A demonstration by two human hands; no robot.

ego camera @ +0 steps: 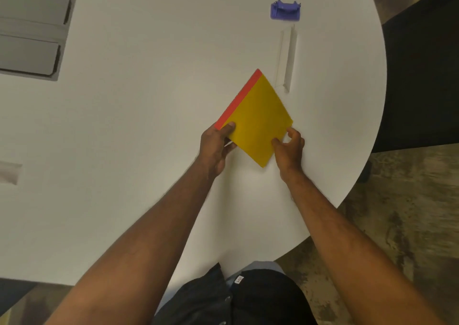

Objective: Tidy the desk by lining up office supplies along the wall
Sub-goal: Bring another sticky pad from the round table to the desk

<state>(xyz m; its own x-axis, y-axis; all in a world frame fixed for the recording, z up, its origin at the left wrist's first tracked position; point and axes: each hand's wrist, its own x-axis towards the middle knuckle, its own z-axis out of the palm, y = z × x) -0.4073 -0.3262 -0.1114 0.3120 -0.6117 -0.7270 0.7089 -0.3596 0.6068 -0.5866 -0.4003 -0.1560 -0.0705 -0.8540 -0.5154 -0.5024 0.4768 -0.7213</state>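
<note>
Two hands on yellow notepad (258,118) with red spine, left hand (216,145) pinching near-left corner, right hand (289,148) gripping right edge, purple stapler (285,11) far right on white table (149,101).

Stood on mottled brown-grey floor (409,200): a round white table (124,125), evenly lit, with a grey rectangular recessed panel (32,31) set into its top at far left. Beyond the right rim, a dark piece of furniture (422,76), too cropped to identify.
</note>
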